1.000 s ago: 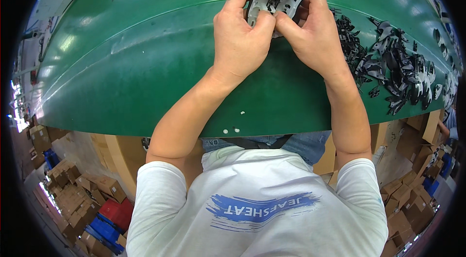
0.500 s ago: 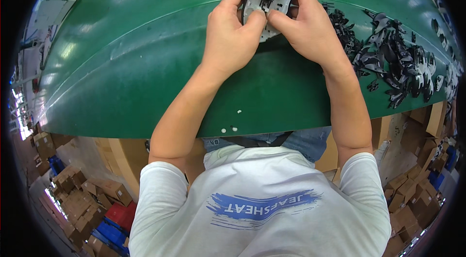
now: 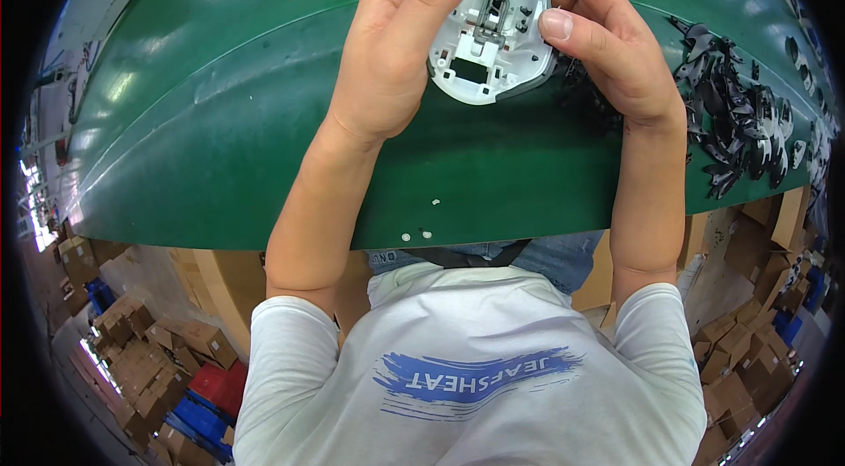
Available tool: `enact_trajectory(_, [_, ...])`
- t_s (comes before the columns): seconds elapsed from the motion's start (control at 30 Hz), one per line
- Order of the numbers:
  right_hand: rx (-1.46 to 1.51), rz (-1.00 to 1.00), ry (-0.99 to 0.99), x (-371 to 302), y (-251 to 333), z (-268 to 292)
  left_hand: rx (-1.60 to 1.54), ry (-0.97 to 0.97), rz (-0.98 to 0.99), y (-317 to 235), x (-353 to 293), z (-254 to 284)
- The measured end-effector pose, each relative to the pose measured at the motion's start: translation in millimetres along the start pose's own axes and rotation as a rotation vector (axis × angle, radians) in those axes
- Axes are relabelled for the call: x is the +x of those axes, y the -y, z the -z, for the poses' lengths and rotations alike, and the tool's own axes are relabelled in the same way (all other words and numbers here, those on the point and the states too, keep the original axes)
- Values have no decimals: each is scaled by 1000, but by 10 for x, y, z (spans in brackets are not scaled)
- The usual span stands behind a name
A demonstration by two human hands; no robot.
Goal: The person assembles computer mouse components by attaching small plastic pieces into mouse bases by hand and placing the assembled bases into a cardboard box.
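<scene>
Raised over the table, a light-grey plastic mouse shell shows its inner side, with pegs, slots and a black part in the middle. My left hand grips its left edge, the thumb lying on the inner face near the far end. Around the right edge closes my right hand, its thumb against the rim; its other fingers are partly hidden behind the shell. The shell's far end reaches almost to the top of the view.
A green table lies beneath my hands. Black plastic parts form a heap at the right, beside white-and-black curved pieces. Small white bits lie by the near edge. Cardboard boxes stand on the floor.
The shell has turned and tipped so more of its inner face shows. My thumbs have moved apart from its middle, the left to the far end, the right to the edge.
</scene>
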State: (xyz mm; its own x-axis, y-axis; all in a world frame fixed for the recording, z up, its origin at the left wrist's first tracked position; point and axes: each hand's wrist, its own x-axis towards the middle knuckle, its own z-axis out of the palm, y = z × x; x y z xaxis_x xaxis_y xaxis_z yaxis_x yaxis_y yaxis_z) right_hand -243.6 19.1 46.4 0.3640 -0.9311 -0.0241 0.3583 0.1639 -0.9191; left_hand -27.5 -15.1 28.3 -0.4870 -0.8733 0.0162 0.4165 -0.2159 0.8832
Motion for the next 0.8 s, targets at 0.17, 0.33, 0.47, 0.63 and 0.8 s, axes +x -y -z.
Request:
enact_trajectory(0.17, [66,83,18,9,-44,-6,-36,-71,33,-16,-28,-65])
enact_trajectory(0.33, [-83,191,-16,8,-32,-63,-267,-67,13,-41,-70,-140])
enact_trajectory(0.47, [-102,331,13,-8,-100,-166,-313,-20,-13,-127,-179,-219])
enact_trajectory(0.63, [-264,328,9,-34,-139,-389,-283,-192,-55,-233,-653,-395])
enact_trajectory(0.8, [-310,282,161,-133,-242,-539,-122,-290,-190,-321,-1164,-479])
